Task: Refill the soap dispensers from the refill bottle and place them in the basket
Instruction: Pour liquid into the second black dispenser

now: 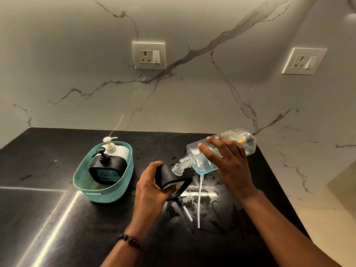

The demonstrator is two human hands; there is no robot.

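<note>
So 2 dispensers (107, 166) are already in the basket (86, 182), and I'm gripping the last dispenser (169, 175) in my left hand (152, 187) while my right hand (229, 162) tips the refill bottle (215, 151) into it.

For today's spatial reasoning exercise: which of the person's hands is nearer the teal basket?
Left. The left hand grips a black dispenser just right of the basket; the right hand holds the refill bottle farther right.

Head camera—looking down, close over the countertop (96, 218).
</note>
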